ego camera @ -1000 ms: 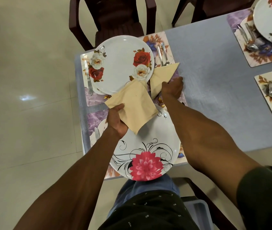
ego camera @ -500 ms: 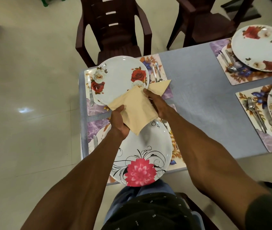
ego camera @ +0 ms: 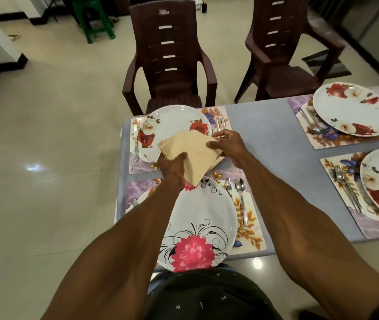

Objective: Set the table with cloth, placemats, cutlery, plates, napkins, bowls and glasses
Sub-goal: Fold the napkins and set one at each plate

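1. Overhead, from the head view, I saw my left hand [ego camera: 172, 166] gripping the beige napkins [ego camera: 193, 155] from below, thumb curled on top.
2. My right hand [ego camera: 226, 144] pinched their right edge.
3. They hung above the table [ego camera: 271, 135], between the far rose plate [ego camera: 172, 125] and the near pink-flower plate [ego camera: 202, 218].

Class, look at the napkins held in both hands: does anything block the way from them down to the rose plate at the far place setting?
Nothing visible does. Both the left hand and right hand grip the napkins just over the rose plate, whose bare white centre lies open.
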